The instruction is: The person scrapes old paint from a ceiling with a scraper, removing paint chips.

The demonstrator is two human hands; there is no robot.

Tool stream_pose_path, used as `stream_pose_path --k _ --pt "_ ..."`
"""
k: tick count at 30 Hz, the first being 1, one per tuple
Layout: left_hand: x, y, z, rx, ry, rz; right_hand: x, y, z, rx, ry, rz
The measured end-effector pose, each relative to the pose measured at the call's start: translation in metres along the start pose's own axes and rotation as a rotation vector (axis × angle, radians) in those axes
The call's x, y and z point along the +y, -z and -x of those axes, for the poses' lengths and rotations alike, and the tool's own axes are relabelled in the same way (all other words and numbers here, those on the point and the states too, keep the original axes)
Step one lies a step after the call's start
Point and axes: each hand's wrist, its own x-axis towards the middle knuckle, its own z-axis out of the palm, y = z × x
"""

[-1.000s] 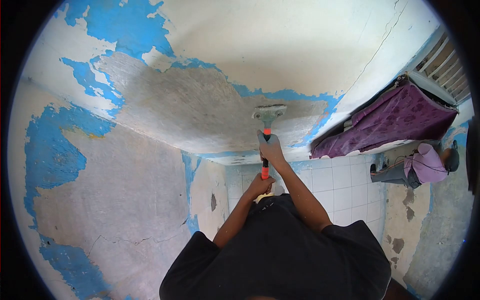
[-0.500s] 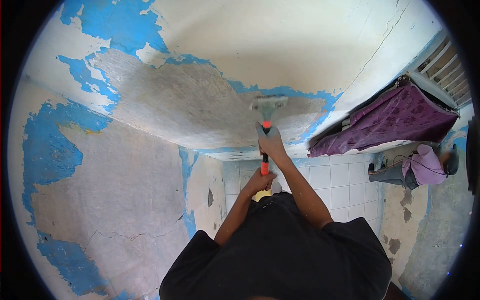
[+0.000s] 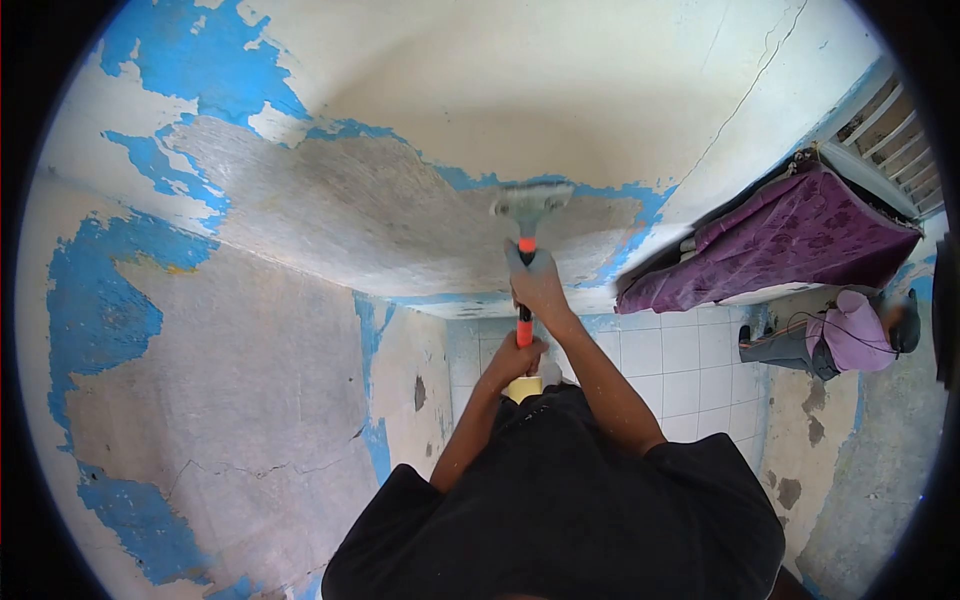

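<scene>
Both hands hold a long-handled wall scraper (image 3: pixel 530 203) with an orange and black handle. Higher on the shaft, just below the wide head, my right hand (image 3: pixel 538 282) is wrapped round it. My left hand (image 3: pixel 514 362) grips the lower orange end, close to my chest. The head, slightly blurred, lies against the wall (image 3: pixel 350 190) at the jagged border between bare grey plaster and a strip of blue paint (image 3: pixel 465 180). Above that strip is cream paint (image 3: pixel 560 90). Fingers on the far side of the handle are hidden.
A side wall (image 3: pixel 260 370) on the left has grey plaster and blue patches. At right, purple cloth (image 3: pixel 770 240) hangs beside a barred window (image 3: pixel 890 135). Another person (image 3: pixel 845 335) in a pink top stands farther off on the white tiled floor (image 3: pixel 660 365). A yellow object (image 3: pixel 524 388) is below my hands.
The scraper and both hands have shifted slightly left. Its head still lies by the blue paint edge, and the view has moved a little.
</scene>
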Motion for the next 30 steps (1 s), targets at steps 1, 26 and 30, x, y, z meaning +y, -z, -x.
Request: stream_pose_path --k 1,26,30 --pt "0.007 -0.003 0.0 -0.004 -0.009 0.011 -0.012 0.0 0.003 -0.008 0.011 -0.042" --pt "-0.01 -0.015 0.008 -0.081 0.125 0.162 0.039 0.011 -0.003 -0.028 -0.098 0.002" --pt "-0.043 -0.015 0.004 -0.073 0.136 0.248 0.057 0.005 -0.007 -0.019 -0.096 0.042"
